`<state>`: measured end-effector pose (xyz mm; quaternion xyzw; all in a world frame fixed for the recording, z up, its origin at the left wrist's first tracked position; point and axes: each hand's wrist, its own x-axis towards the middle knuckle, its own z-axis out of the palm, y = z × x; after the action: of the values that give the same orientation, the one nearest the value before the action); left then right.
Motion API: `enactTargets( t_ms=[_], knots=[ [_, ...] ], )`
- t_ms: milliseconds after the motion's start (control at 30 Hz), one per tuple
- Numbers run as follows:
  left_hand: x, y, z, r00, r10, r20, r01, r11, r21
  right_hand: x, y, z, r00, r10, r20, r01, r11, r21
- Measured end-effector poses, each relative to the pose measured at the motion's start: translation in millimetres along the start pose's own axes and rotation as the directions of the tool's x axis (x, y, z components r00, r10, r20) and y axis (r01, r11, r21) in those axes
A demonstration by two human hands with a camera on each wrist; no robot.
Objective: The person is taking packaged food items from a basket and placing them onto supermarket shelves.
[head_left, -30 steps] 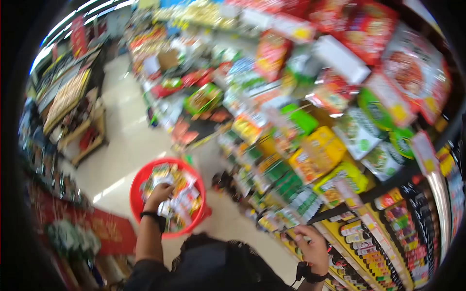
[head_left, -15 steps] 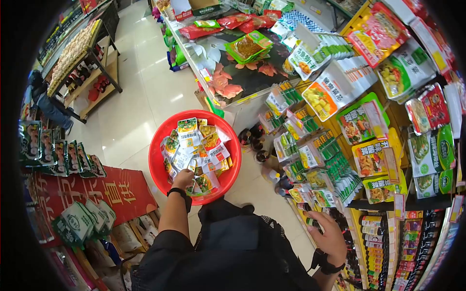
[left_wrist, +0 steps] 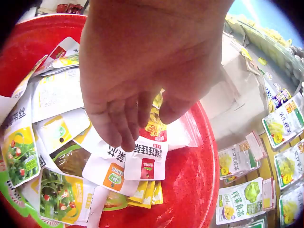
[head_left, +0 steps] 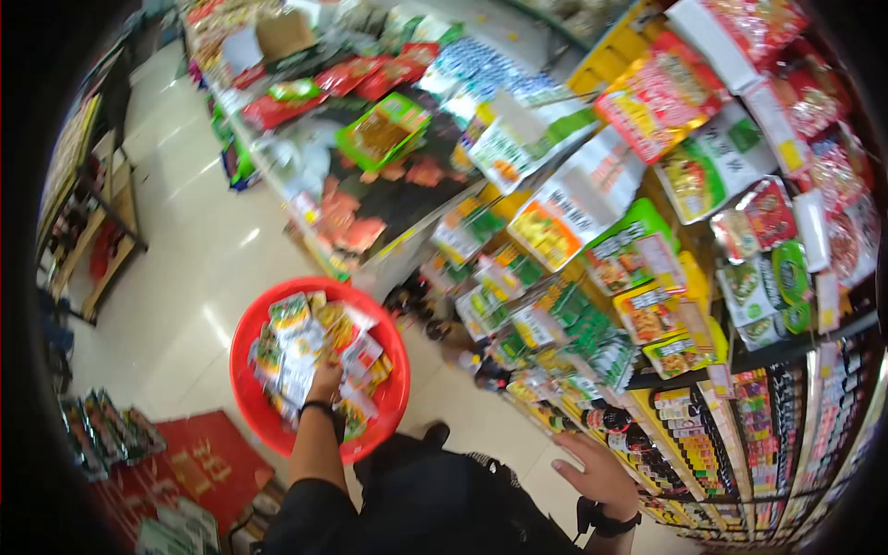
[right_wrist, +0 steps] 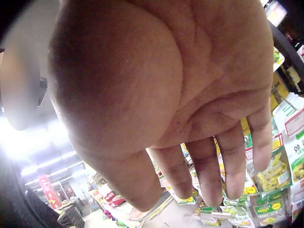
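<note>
My left hand (head_left: 324, 381) reaches into a round red basket (head_left: 242, 370) full of flat food packets (head_left: 289, 314). In the left wrist view that hand (left_wrist: 137, 71) hangs over the packets, fingers loosely bent and thumb apart. Its fingertips are right at a white packet (left_wrist: 147, 161) with black lettering and a red label. Packets with pictures of green vegetables (left_wrist: 59, 197) lie beside it. Off to the right, my right hand (head_left: 597, 474) is held near the shelves with nothing in it. The right wrist view shows its palm (right_wrist: 142, 85) and extended fingers.
Shelves on the right carry hanging pickle packets (head_left: 555, 217) and rows of bottles (head_left: 689, 435). A display table (head_left: 407, 222) with a green packet (head_left: 384, 131) stands ahead. At lower left is a red banner (head_left: 208, 467), with a tiled aisle (head_left: 176, 250) beyond.
The head view has swung and tilted, moving the basket in the picture. My left hand has gone from near the basket's rim to over its middle. The right hand stays raised by the shelves.
</note>
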<state>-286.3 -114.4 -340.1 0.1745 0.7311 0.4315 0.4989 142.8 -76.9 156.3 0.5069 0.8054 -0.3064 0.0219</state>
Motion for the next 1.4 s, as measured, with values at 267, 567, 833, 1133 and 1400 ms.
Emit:
enactTargets(
  t_ms=[267, 567, 833, 1133, 1400],
  knots=[
    [-30, 69, 6, 0.982, -0.14, 0.13, 0.148, 0.987, -0.058, 8, -11, -3, 0.998, -0.057, -0.022, 0.057, 0.997, 0.043],
    [-89, 293, 2, 0.831, 0.555, 0.032, -0.522, 0.798, -0.302, 11, 9, 3, 0.981, -0.192, -0.019, 0.191, 0.981, -0.044],
    [-185, 550, 62, 0.342, 0.897, 0.281, -0.826, 0.43, -0.365, -7, 37, 11, 0.965, -0.238, -0.107, 0.226, 0.968, -0.112],
    [-174, 691, 179, 0.264, 0.858, 0.44, -0.914, 0.369, -0.17, -70, 60, 15, 0.969, -0.017, -0.245, 0.031, 0.998, 0.054],
    [-154, 729, 215, 0.2, 0.828, 0.524, -0.856, 0.408, -0.318, -108, 114, 45, 0.941, 0.093, -0.326, -0.041, 0.986, 0.162]
  ],
)
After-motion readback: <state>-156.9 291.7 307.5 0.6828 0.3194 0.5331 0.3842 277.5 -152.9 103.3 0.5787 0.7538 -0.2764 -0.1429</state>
